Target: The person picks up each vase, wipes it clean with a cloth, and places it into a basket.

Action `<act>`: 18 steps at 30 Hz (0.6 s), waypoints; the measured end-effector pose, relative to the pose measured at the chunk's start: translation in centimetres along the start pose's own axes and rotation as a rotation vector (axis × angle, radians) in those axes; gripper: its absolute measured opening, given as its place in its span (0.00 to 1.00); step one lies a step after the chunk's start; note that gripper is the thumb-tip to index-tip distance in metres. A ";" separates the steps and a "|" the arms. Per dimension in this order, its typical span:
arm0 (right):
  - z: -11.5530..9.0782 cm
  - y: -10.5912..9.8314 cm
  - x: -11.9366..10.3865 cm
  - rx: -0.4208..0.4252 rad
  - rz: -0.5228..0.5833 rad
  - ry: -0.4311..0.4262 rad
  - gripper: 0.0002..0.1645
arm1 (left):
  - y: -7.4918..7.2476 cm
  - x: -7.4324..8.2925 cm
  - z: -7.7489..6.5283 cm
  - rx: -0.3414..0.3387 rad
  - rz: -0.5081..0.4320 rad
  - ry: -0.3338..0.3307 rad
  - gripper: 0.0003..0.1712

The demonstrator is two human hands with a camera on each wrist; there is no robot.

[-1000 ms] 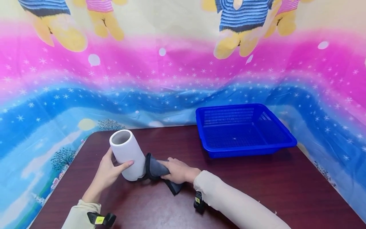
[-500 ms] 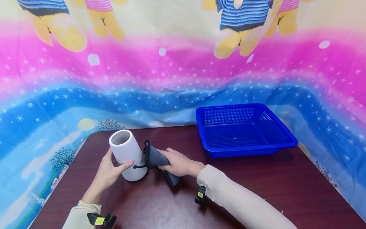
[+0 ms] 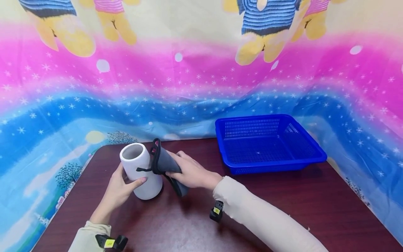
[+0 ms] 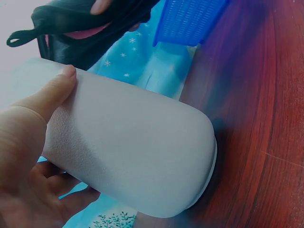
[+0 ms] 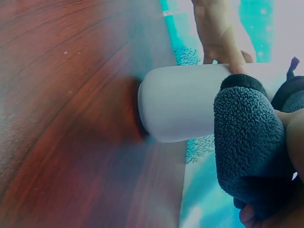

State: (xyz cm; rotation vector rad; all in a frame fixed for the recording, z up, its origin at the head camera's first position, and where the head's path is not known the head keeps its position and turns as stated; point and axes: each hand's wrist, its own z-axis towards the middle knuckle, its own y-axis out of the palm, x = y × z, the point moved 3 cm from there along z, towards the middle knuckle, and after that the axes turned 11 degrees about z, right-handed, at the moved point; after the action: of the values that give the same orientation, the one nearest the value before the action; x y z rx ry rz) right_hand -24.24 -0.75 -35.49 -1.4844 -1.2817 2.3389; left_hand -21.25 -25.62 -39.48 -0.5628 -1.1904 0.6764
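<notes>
A tall white vase [image 3: 148, 187] with an open round mouth stands slightly tilted on the table, narrowing toward the top. My left hand [image 3: 117, 189] grips its left side, thumb across the front and the other fingers behind, as the left wrist view also shows. Bunched in my right hand [image 3: 192, 172] is a grey fleecy cloth [image 3: 169, 162] with black edging, a hanging loop and a bit of pink inside. The cloth is up beside the vase's upper right side, its loop overlapping the white wall in the head view. In the right wrist view, the cloth [image 5: 249, 137] covers part of the vase.
A blue plastic basket [image 3: 270, 164] with perforated walls stands at the back right of the dark red-brown wooden table [image 3: 252, 206]. Behind the table hangs a printed backdrop [image 3: 189, 80]. Each wrist carries a small black camera.
My right hand has lifted the cloth from low beside the vase's base up along its right side toward the rim. My left hand and the vase stay nearly where they were.
</notes>
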 end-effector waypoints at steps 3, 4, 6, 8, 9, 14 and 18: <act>0.3 -0.1 -0.6 0.014 0.003 0.006 0.46 | -0.1 -0.1 0.0 0.001 -0.003 0.000 0.46; 0.3 -0.1 -0.7 0.019 0.003 0.006 0.46 | -0.1 -0.1 0.0 0.000 -0.005 0.001 0.47; 0.4 -0.2 -1.0 0.023 0.005 0.006 0.46 | -0.1 0.0 0.0 0.001 -0.007 0.002 0.47; 0.5 -0.2 -1.2 0.024 -0.001 0.003 0.46 | -0.1 0.0 0.0 -0.001 -0.009 0.000 0.46; 0.5 -0.2 -1.4 0.023 -0.004 0.005 0.46 | -0.1 0.0 0.0 -0.003 -0.011 -0.001 0.46; 0.9 0.2 -1.8 0.016 -0.041 0.017 0.47 | -0.2 0.1 0.0 -0.014 -0.017 -0.001 0.47; 1.3 0.5 -2.0 0.005 -0.086 0.021 0.46 | -0.3 0.1 0.0 -0.013 -0.019 0.004 0.46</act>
State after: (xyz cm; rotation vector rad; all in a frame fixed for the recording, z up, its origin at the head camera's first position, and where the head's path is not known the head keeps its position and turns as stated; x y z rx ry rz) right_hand -24.04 -2.73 -34.21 -1.4187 -1.3066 2.2658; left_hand -21.16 -25.70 -39.21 -0.5625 -1.1958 0.6514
